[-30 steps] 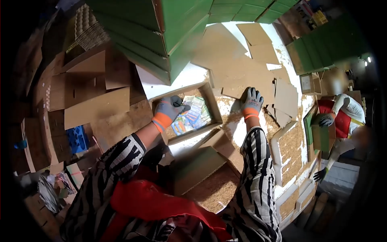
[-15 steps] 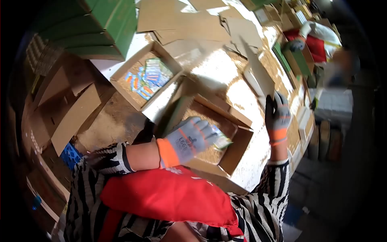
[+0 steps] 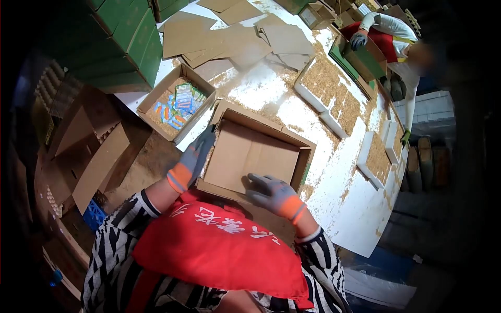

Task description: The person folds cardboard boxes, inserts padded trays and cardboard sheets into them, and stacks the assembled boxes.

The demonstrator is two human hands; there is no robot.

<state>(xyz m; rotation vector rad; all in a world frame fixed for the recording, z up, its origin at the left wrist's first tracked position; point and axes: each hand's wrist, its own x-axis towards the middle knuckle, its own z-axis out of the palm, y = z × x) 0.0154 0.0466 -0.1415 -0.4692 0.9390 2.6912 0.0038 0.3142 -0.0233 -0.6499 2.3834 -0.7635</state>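
An open cardboard box [image 3: 308, 159] stands in front of me, close to my red apron. Inside it lies a flat brown cardboard sheet [image 3: 245, 151], covering whatever is below. My left hand [image 3: 197, 156], in a grey glove with an orange cuff, rests along the box's left wall with its fingers stretched out. At the near right part of the sheet, my right hand [image 3: 271, 194], gloved the same way, touches the cardboard with its fingers apart. Neither hand visibly holds anything.
Left of my box, another box [image 3: 151, 104] holds shavings and colourful packets [image 3: 182, 104]. Flat cardboard sheets [image 3: 219, 39] lie behind. White trays of shavings [image 3: 323, 86] stand on the right. Green boxes [image 3: 125, 44] are stacked at the left. A person [image 3: 389, 39] works at the far right.
The cardboard sheet has moved from the right into the box, covering the shavings and packet. My left hand has shifted to the left wall, and my right hand has come in over the sheet.
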